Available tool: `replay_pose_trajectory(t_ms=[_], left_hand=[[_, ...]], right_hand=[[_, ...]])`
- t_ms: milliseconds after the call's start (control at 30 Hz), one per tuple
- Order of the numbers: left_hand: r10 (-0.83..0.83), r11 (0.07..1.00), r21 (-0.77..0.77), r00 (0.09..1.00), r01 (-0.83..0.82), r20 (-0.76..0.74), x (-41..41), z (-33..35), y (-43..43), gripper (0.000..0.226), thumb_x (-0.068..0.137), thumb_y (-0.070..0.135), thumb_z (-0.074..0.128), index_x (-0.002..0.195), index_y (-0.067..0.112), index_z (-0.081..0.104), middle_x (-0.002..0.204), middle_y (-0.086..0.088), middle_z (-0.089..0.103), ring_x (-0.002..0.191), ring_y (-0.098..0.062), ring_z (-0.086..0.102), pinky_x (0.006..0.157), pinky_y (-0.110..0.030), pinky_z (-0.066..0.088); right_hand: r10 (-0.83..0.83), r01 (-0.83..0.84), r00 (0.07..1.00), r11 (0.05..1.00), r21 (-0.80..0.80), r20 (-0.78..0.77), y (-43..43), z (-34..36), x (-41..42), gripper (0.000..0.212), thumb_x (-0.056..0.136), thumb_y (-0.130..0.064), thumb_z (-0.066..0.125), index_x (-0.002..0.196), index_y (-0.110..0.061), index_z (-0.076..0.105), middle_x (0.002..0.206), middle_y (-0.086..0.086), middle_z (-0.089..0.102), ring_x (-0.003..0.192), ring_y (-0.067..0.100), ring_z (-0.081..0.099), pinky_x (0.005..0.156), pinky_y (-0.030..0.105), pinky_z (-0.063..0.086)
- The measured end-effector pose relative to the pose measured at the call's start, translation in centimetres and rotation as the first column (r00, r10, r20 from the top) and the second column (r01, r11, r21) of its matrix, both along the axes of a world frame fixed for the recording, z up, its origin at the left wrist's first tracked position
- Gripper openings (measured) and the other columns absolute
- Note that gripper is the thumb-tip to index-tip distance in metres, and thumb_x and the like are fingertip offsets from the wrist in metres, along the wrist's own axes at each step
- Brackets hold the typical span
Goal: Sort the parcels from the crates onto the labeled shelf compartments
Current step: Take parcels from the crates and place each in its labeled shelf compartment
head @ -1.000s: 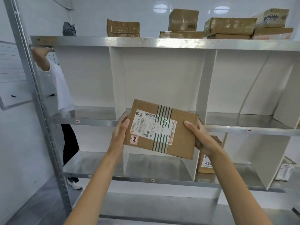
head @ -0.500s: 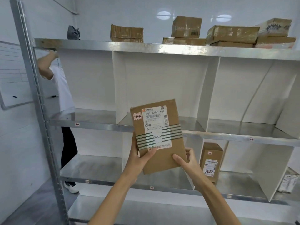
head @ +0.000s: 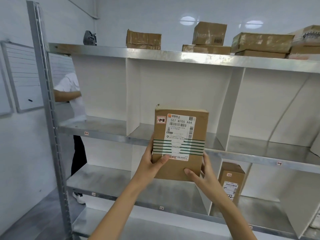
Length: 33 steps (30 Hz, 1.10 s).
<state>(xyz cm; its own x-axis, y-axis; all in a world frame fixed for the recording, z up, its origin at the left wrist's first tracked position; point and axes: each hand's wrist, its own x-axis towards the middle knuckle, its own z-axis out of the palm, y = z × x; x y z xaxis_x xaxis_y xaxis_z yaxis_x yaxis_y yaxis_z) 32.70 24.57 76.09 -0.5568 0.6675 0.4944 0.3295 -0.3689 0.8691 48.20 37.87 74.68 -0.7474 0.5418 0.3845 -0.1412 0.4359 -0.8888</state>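
Observation:
I hold a brown cardboard parcel (head: 180, 132) upright in front of the metal shelf (head: 107, 134). It carries a white shipping label, green stripes and a small sticker marked "1-2". My left hand (head: 152, 163) grips its lower left edge, thumb across the front. My right hand (head: 202, 174) grips its lower right corner. The parcel stands before the middle compartment of the upper shelf level, between two white dividers (head: 132, 94). Small number tags (head: 86, 133) sit on the shelf edges.
Another labelled parcel (head: 231, 179) stands in the compartment one level down on the right. Several cardboard boxes (head: 209, 32) lie on the top shelf. A person in a white shirt (head: 72, 94) stands behind the shelf's left end, by a whiteboard (head: 22, 75).
The parcel turned from tilted to upright and rose toward the middle compartment, both hands shifting to its lower corners. The person behind the shelf lowered an arm.

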Motion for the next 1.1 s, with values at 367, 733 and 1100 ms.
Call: replay_pose_trajectory(t_ms=[367, 733, 1100], left_hand=[[0.17, 0.984, -0.042, 0.984, -0.172, -0.061, -5.0, 2.7, 3.4, 0.056, 0.079, 0.032, 0.071, 0.128, 0.033, 0.045, 0.114, 0.026, 0.061, 0.107, 0.014, 0.053, 0.081, -0.005, 0.046], [0.299, 0.946, -0.081, 0.942, -0.313, -0.151, -15.2, 4.6, 9.7, 0.046, 0.082, 0.009, 0.07, 0.12, 0.024, 0.05, 0.114, 0.012, 0.061, 0.101, 0.004, 0.056, 0.081, -0.003, 0.041], [0.326, 0.927, -0.118, 0.922, -0.355, -0.21, -21.6, 2.4, 13.8, 0.047, 0.085, 0.016, 0.067, 0.126, 0.025, 0.044, 0.119, 0.012, 0.057, 0.11, -0.006, 0.052, 0.092, -0.022, 0.043]], right_hand=[[0.051, -0.05, 0.998, 0.999, 0.021, -0.03, 4.4, 2.3, -6.3, 0.073, 0.086, -0.022, 0.068, 0.143, -0.033, 0.024, 0.13, -0.022, 0.051, 0.121, -0.001, 0.05, 0.091, 0.018, 0.05], [0.022, -0.017, 0.999, 0.996, 0.091, -0.048, 8.6, 4.4, -17.0, 0.091, 0.084, 0.018, 0.05, 0.14, -0.038, 0.006, 0.145, 0.003, 0.038, 0.134, 0.017, 0.039, 0.112, 0.04, 0.036], [0.043, -0.04, 0.998, 0.997, 0.059, -0.046, 13.3, 2.1, -23.8, 0.088, 0.081, 0.019, 0.055, 0.131, -0.044, 0.019, 0.14, 0.0, 0.043, 0.13, 0.017, 0.044, 0.105, 0.034, 0.044]])
